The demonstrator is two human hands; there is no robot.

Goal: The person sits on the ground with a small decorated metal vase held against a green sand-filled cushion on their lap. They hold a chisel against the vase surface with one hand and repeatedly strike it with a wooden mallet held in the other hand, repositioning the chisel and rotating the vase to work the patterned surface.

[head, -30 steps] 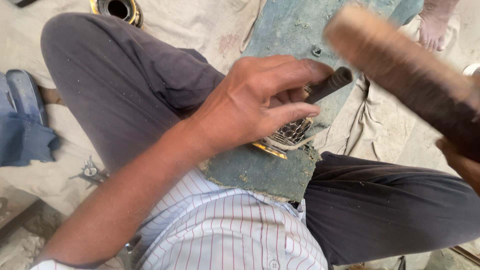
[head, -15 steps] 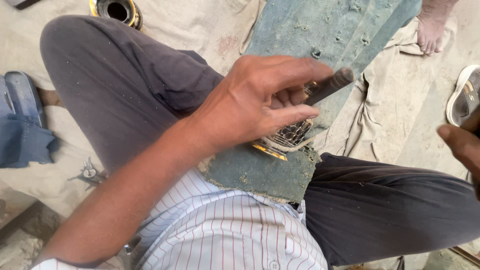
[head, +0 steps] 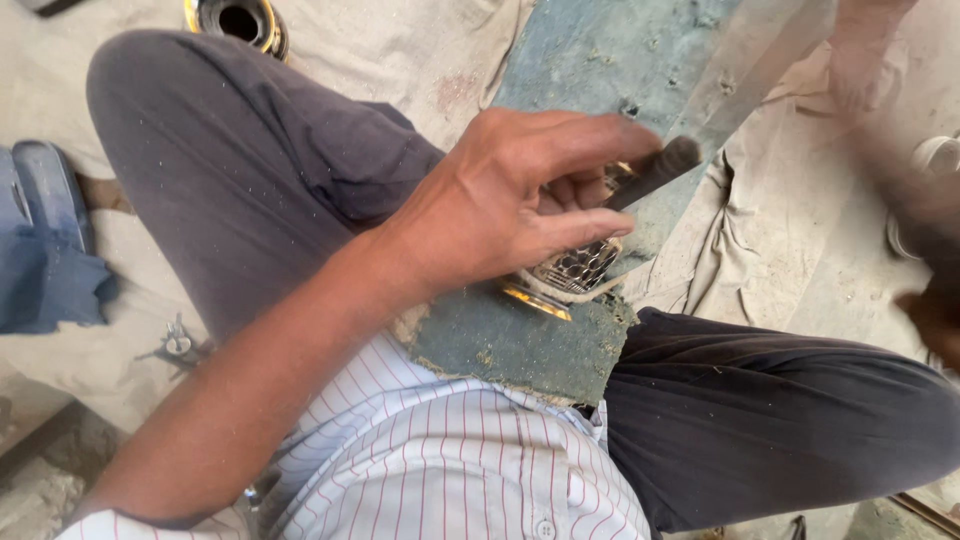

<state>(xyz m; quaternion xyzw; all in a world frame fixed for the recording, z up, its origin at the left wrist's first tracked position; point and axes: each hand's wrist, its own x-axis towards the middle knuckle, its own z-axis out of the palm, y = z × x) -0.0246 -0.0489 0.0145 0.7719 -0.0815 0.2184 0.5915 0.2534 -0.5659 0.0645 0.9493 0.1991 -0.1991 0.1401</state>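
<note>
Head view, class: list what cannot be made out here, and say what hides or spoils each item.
- Patterned metal piece: head view, mostly covered by the left hand.
- Dark rod: its lower end is hidden inside the fingers.
- Right hand: motion-blurred and cut by the right edge; its grip cannot be told.
- Long pale streak: smeared by motion over the green board.

Soft even daylight; right edge smeared by motion blur.

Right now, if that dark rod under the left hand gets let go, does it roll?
Probably. The dark rod looks round and stiff, likely metal, so heavy for its size. It leans on the sloping green board, steadied only by the left hand; released, it would likely tip and roll off.
</note>
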